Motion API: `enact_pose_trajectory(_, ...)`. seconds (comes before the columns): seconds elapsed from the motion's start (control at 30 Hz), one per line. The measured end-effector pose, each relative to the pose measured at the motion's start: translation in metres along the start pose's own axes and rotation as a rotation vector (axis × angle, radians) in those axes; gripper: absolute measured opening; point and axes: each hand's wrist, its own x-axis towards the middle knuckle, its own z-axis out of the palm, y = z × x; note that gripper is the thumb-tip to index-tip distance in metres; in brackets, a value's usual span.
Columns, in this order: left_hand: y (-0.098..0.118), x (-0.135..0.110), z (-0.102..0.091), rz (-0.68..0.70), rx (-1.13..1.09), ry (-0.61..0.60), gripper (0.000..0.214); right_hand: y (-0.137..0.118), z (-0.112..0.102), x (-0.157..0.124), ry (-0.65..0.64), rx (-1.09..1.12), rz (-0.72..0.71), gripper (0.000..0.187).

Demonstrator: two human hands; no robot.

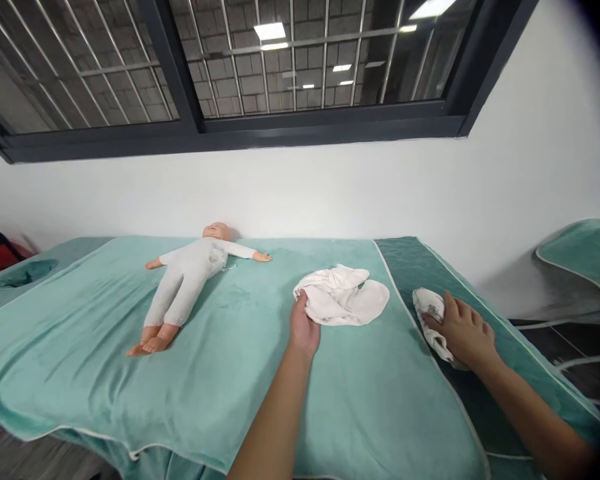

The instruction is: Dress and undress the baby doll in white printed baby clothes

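My left hand [305,327] pinches the near left edge of a crumpled white cloth [347,297], perhaps a small garment, on the green bed cover. Its rounded end points right. Off to the right, my right hand [463,331] is curled over a folded white cloth [429,303] with a faint grey print; my palm and fingers cover part of it. That bundle rests on the darker green strip of the bed. A baby doll [190,273] in a white body suit lies on its back to the left, arms spread, head toward the wall.
The light green cover [260,400] has folds and a drooping front edge. Behind the bed rise a white wall [300,193] and a dark-framed barred window [320,123]. Another green-covered surface [583,257] stands at right, a red and black item [0,257] at far left.
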Motion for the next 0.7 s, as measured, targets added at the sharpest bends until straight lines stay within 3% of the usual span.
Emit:
enact_pose_trajectory(0.07, 0.001, -0.006, -0.001, 0.015, 0.044, -0.049, 0.042, -0.008, 0.0, 0.003, -0.007, -0.061, -0.031, 0.073)
enact_pose_trajectory(0.13, 0.004, -0.012, -0.002, 0.009, 0.075, -0.089, 0.043, -0.022, -0.017, 0.011, -0.041, 0.037, -0.031, 0.077)
enact_pose_trajectory(0.2, 0.007, -0.017, -0.003, -0.005, 0.089, -0.099, 0.043, -0.042, -0.049, 0.02, -0.158, 0.267, 0.019, 0.082)
enact_pose_trajectory(0.27, 0.008, -0.019, -0.003, -0.011, 0.093, -0.103, 0.041, -0.068, -0.087, 0.021, -0.329, 0.614, 0.04, 0.074)
enact_pose_trajectory(0.33, 0.008, -0.019, -0.004, -0.008, 0.093, -0.111, 0.04, -0.1, -0.125, 0.011, -0.47, 0.933, -0.041, 0.06)
enact_pose_trajectory(0.43, 0.007, -0.021, -0.005, 0.007, 0.095, -0.091, 0.038, -0.146, -0.16, -0.019, -0.614, 1.053, -0.232, 0.047)
enact_pose_trajectory(0.53, 0.009, -0.028, -0.007, 0.006, 0.115, -0.11, 0.04, -0.175, -0.161, -0.052, -0.752, 1.006, -0.389, 0.038)
enact_pose_trajectory(0.7, 0.02, -0.049, -0.014, -0.011, 0.189, -0.135, 0.043, -0.186, -0.123, -0.076, -0.788, 0.951, -0.417, 0.035)
